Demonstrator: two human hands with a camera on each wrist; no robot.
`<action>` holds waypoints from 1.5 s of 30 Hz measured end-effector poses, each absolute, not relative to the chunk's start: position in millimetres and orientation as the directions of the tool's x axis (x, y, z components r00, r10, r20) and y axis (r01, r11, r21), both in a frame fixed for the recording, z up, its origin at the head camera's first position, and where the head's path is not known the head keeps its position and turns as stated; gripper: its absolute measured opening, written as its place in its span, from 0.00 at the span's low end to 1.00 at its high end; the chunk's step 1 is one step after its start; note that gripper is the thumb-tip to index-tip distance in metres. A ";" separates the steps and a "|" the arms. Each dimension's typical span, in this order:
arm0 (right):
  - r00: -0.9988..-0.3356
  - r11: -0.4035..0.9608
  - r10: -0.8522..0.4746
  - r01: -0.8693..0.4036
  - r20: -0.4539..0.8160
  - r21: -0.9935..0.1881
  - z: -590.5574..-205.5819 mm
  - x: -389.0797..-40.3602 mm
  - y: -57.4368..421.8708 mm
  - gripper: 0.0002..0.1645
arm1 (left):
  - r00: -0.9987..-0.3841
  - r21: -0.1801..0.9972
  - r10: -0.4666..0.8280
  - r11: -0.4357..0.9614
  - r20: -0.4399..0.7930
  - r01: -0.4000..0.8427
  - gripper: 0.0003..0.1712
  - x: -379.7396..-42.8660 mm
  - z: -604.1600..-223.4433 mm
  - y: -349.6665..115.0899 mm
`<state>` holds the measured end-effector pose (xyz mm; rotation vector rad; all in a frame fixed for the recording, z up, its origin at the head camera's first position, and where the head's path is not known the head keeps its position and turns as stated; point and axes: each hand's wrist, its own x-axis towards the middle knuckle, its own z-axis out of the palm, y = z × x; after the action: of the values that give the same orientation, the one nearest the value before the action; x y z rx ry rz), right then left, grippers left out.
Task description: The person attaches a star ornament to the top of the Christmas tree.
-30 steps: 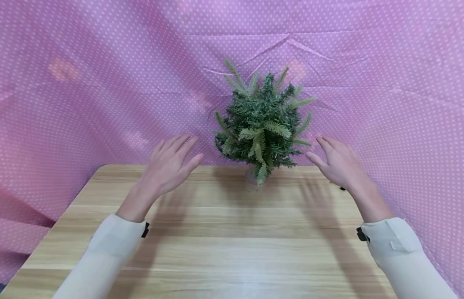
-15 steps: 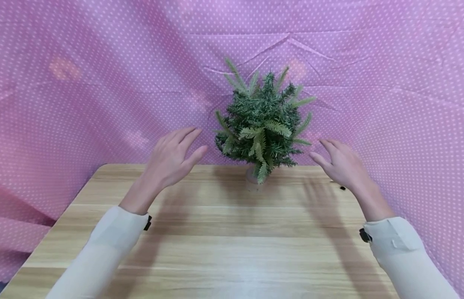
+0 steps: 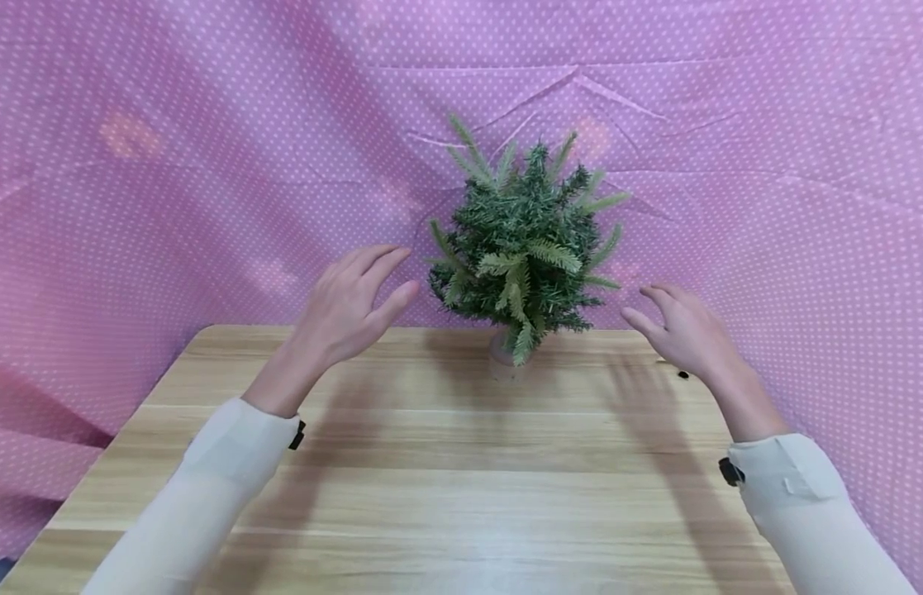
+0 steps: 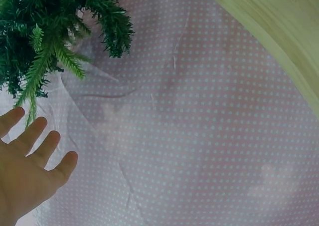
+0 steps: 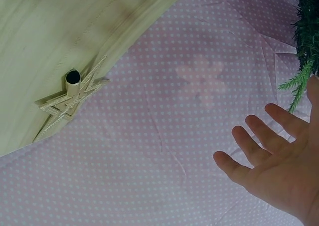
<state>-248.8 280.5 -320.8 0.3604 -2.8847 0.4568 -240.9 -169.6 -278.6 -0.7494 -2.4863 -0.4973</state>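
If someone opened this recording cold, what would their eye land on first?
Probably the bushy green tree near the far edge of the wooden table, against the pink dotted cloth. Then the left hand and right hand flank the tree, gripping nothing. The right wrist view adds a gold star with a tube, at the table's edge.

Head view looks forward-down over the tabletop (image 3: 446,438); nearer wrist views face polka-dot cloth (image 4: 199,126), sharing the miniature pine tree (image 3: 524,223) at ten (left) and two o'clock (right).

A wooden table (image 3: 461,512) bears a green tree (image 3: 524,240) and a gold star (image 5: 68,106).
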 end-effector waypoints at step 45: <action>-0.956 0.890 -0.201 -0.270 0.215 -0.368 -337.2 -249.0 302.5 0.41 | -0.657 0.212 0.478 0.691 0.583 0.691 0.31 -250.3 -250.4 -153.8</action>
<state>-249.0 302.5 -337.2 0.3630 -2.8862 0.5989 -250.3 -153.8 -250.4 -0.8988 -2.4094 -0.5797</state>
